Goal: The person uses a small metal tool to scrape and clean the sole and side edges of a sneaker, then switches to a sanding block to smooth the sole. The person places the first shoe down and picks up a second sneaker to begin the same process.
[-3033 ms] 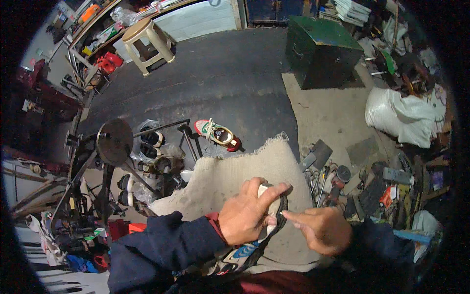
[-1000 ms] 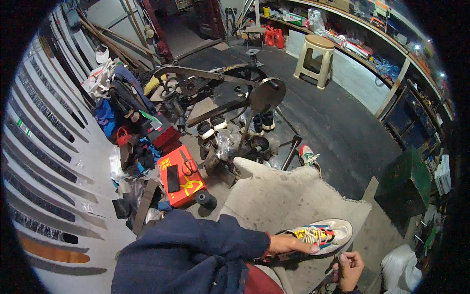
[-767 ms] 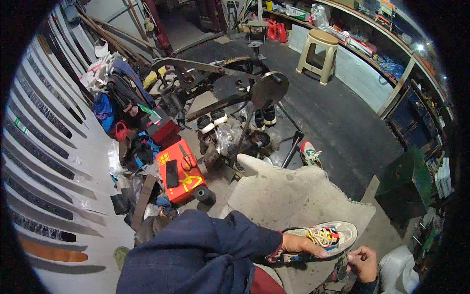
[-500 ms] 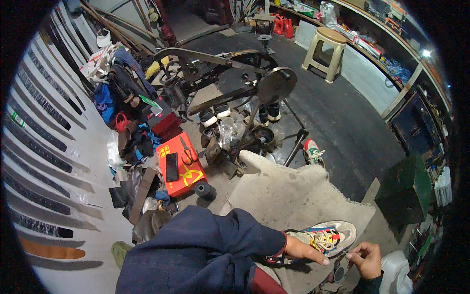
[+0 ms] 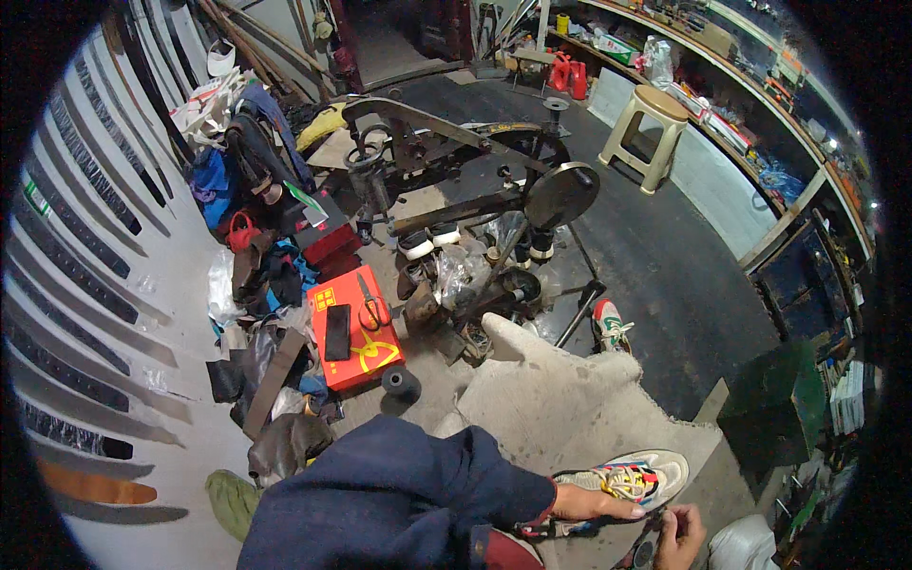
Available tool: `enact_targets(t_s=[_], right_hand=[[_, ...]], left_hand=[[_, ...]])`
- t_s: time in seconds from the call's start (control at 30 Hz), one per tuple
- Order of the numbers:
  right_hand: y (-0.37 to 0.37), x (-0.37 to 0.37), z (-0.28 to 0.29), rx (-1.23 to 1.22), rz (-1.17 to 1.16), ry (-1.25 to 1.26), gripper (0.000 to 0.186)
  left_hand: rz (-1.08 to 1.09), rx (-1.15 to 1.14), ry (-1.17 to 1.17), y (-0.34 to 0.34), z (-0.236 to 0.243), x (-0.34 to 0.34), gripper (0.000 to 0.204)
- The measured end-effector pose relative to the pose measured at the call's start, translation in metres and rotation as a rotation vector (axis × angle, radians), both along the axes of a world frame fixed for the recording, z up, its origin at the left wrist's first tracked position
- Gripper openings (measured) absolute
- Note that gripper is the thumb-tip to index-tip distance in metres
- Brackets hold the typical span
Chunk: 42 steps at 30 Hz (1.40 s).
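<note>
My left hand (image 5: 594,503) reaches out from a dark blue sleeve and holds a white sneaker (image 5: 635,478) with yellow laces and red and blue trim. The sneaker rests on a pale rough cloth (image 5: 560,404) spread on the floor. My right hand (image 5: 678,538) is at the bottom edge just below the shoe's toe, fingers curled around a small dark object that I cannot make out. A second matching sneaker (image 5: 611,326) lies beyond the cloth's far edge.
A heavy metal stitching machine (image 5: 480,195) with a round wheel stands ahead. A red box (image 5: 353,329) with scissors and a black phone on it lies to the left among bags and leather scraps. Also present: a beige plastic stool (image 5: 649,130), a green metal box (image 5: 777,404), shelves on the right.
Three seconds ago I looked at both hands working on the shoe over the cloth. Since then my view has swung left toward the machine; the left hand keeps hold of the sneaker.
</note>
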State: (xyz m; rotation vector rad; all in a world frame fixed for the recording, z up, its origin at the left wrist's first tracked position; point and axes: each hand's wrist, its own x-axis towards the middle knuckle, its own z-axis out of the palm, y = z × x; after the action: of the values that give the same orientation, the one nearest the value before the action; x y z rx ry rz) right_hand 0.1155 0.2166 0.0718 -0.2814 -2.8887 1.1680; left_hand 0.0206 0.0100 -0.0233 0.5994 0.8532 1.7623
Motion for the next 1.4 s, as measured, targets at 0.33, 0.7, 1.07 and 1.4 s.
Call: enact_targets(t_s=[0.33,0.7,1.07,1.4], right_hand=[[0.009,-0.031,-0.026,-0.023,-0.004,0.13,0.037],[0.056,-0.008,-0.088,0.151,-0.118,0.068,0.055],[0.039,0.068,-0.08,-1.377,-0.215,0.457,0.036],[0.071,0.089,-0.038,-1.527,0.023,0.786,0.038]], left_hand=[[0.222,-0.004,-0.018,0.005,-0.019,0.005,0.069],[0.182,-0.141,-0.019,-0.02,0.028,0.015,0.07],[0.147,-0.276,-0.21,-0.036,0.013,0.014,0.058],[0.236,-0.268,-0.225,-0.038,0.037,0.009,0.047]])
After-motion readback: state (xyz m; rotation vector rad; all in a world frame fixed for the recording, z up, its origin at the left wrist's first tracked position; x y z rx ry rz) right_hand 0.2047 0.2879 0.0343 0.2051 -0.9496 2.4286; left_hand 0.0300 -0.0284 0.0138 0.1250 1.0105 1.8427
